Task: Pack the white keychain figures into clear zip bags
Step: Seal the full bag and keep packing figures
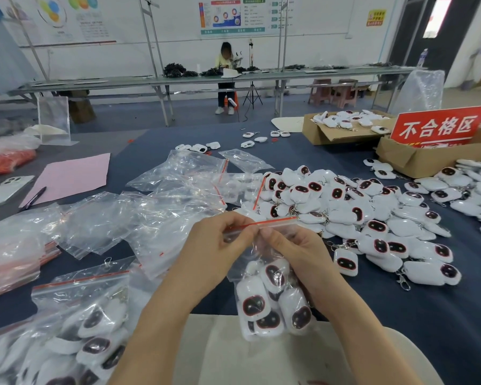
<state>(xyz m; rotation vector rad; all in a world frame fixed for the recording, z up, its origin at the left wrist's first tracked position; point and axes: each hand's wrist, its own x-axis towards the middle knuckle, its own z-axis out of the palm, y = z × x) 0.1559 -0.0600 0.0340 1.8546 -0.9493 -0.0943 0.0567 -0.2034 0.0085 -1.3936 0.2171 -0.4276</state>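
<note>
A clear zip bag [270, 298] with a red seal strip hangs between my hands, holding several white keychain figures with dark faces. My left hand [220, 245] pinches the seal strip at its left end. My right hand [292, 251] pinches the strip just to the right of it, thumb against fingers. A big loose pile of white keychain figures [372, 218] lies on the dark table to the right. Empty clear zip bags [178, 195] are spread in the middle and left. Filled bags [89, 323] lie at the lower left.
A red sign [436, 126] stands in a cardboard box [417, 159] at the right; a second box [342, 132] holds more figures. A pink sheet [72, 176], a pen [34, 198] and a phone [6, 187] lie at the left. A person sits at a far table.
</note>
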